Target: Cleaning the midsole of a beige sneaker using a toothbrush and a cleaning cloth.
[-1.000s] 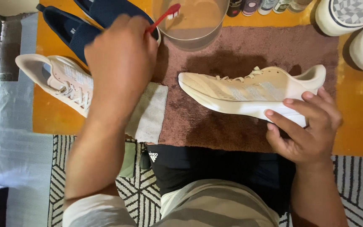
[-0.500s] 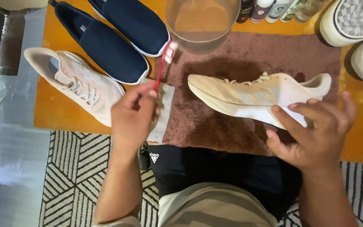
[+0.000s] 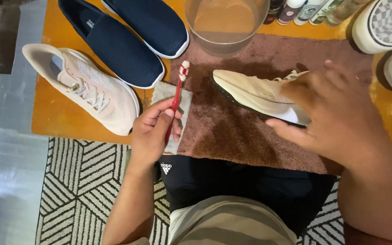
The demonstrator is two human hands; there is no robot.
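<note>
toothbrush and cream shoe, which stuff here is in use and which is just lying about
In use:
left hand holding red toothbrush
right hand on cream shoe
brown towel
clear bowl

Lying about:
navy shoes
pink sneaker
bottles
checkered shoes

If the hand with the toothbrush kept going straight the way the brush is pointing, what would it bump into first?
The left hand holds a red toothbrush pointing up and slightly right. Straight on, it would probably meet the clear water bowl first, passing between the dark blue shoe and the cream shoe. Depth is unclear.
</note>
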